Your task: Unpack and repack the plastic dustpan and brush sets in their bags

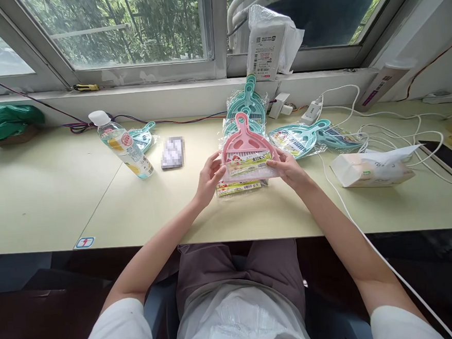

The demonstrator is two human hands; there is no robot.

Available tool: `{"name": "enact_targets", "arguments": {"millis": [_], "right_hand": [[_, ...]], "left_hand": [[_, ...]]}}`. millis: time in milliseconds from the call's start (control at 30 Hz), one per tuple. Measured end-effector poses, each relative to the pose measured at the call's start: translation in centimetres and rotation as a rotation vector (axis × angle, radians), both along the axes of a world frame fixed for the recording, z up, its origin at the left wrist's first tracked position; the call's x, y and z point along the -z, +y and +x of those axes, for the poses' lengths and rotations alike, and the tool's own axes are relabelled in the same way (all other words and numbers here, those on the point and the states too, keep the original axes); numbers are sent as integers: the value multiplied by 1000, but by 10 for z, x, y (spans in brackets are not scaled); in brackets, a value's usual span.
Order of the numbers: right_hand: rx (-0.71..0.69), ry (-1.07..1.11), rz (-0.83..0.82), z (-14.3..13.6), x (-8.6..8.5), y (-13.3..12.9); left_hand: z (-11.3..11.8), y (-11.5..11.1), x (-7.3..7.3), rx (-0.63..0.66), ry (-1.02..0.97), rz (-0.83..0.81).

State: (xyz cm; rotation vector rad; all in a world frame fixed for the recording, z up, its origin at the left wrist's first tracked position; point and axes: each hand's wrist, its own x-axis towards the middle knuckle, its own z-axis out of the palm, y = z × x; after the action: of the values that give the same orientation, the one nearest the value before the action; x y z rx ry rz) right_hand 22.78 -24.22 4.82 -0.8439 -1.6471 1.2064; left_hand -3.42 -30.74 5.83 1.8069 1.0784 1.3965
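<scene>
With left hand and right hand, holds a wrapped pink dustpan over the middle of the bench, fingers closed on opposite sides, partly hidden behind. Covers most of the packet beneath. Cannot make out the blurred block farther left.

No wording reads clearly. The yellow-green label on the pink dustpan bears Chinese characters too blurred to make out. The white box carries a square code, barcode and fine print. The bottle has a red round mark; the bench sticker, an unclear red sign.
</scene>
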Motion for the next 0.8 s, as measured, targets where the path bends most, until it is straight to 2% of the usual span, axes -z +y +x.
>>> {"name": "enact_targets", "arguments": {"millis": [67,167,267,400,600,800], "right_hand": [[45,77,-53,5,-1,3],[145,227,-90,13,-4,6],[193,398,-131,21,-9,9],[234,486,-207,27,-8,14],[246,478,-234,23,-2,14],[241,433,-245,20,-2,13]], "left_hand": [[-2,-1,0,117,172,31],[-7,-3,3,281,613,62],[-11,-4,9,336,944,90],[-16,-2,15,265,1027,187],[-12,-6,13,232,1064,440],[-5,-15,10,106,1266,408]]}}
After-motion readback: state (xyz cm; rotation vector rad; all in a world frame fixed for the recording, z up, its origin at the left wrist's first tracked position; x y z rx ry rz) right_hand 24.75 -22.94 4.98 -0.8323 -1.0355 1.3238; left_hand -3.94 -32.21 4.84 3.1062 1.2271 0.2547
